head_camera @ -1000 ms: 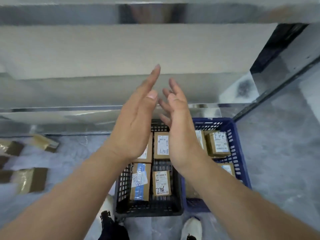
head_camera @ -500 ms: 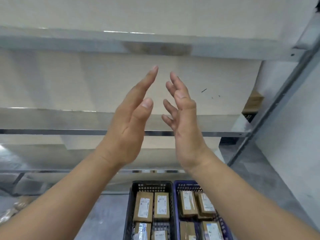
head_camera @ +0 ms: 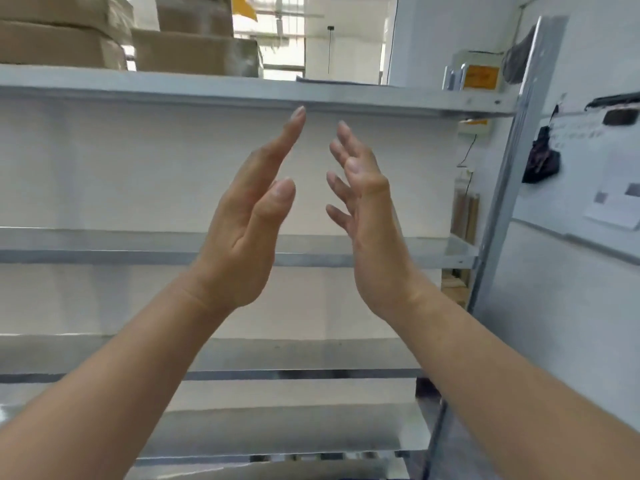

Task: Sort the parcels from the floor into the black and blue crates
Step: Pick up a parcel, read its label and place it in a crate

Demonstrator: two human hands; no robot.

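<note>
You hold your left hand [head_camera: 242,233] and right hand [head_camera: 372,233] up before the metal shelf [head_camera: 381,98], palms facing each other and apart, fingers straight. Each grip is released and carries nothing (probably a signal, not a reach). The parcels and both crates are out of view, so sorting looks finished or on hold.

View: has swung up from the floor a second ago to the shelving ahead.
Crates: the black crate and blue crate, last seen at the bottom edge, are now out of frame, and the parcels with them.
Newly in sight: the top shelf [head_camera: 242,88] bearing cardboard boxes [head_camera: 194,50], a window [head_camera: 277,32] behind it, and a whiteboard [head_camera: 588,174] at the right.
Hands: the left hand [head_camera: 242,230] and right hand [head_camera: 370,223], nearly touching a second ago, now stand clearly apart.
</note>
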